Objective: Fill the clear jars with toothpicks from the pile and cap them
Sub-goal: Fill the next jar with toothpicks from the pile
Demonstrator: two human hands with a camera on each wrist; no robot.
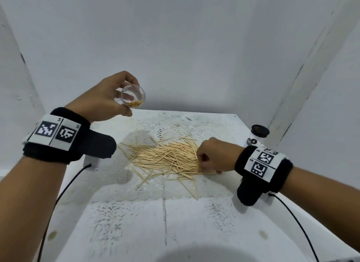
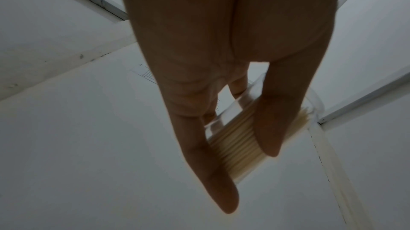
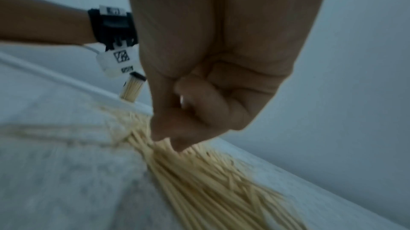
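Note:
My left hand point(image 1: 124, 105) grips a clear jar point(image 1: 133, 97) in the air above the table's back left. The jar lies tilted with its open mouth toward me and holds a small bunch of toothpicks point(image 2: 233, 139). In the left wrist view the thumb and fingers point(image 2: 268, 128) wrap round it. A toothpick pile point(image 1: 167, 158) spreads over the table's middle. My right hand point(image 1: 202, 162) sits curled at the pile's right edge, and its fingertips point(image 3: 168, 141) pinch the ends of some toothpicks point(image 3: 210, 181). A black cap point(image 1: 260, 130) rests at the back right.
A white lace mat point(image 1: 169, 131) lies under the pile on the white table point(image 1: 136, 222). White walls close in the back and both sides. A dark-topped jar full of toothpicks point(image 3: 132, 87) stands beyond the pile. Cables point(image 1: 58, 199) trail from both wrists.

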